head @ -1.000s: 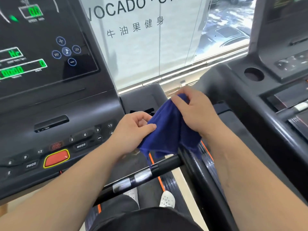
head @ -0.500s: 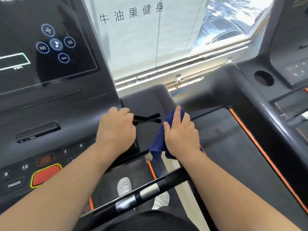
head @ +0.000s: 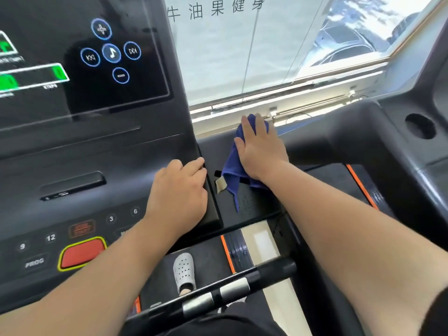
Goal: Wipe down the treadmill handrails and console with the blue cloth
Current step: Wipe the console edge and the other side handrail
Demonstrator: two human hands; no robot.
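Just right of the console (head: 97, 154), on the dark plastic wing (head: 252, 204) that joins it, the right hand (head: 260, 151) lies flat on the blue cloth (head: 232, 175). Its fingers are straight and pressed together, palm down, so the cloth is squeezed between hand and wing. I judge this gives a wide, even contact for wiping. Most of the cloth is under the palm, and one loose corner with a pale label (head: 221, 187) hangs out toward the console's lower right corner. The fingertips reach the wing's far edge, level with the console's screen.

The left hand (head: 179, 192) rests on the console's right edge, with the fingers loosely bent and the tips at the seam between console and wing. It holds nothing that I can see. Probably it is placed there to steady the body while the other arm reaches forward. It is near the cloth but apart from it.

Below the console, the handrail (head: 218, 295) with its silver plates crosses the view, and no hand touches it. Under the console a grey shoe (head: 184, 270) stands on the belt. At the console's lower left a red button (head: 81, 253) shows.

By my judgement the step in hand is the wing beside the console. Whether the screen, the keys and the handrail are already wiped, I cannot tell.
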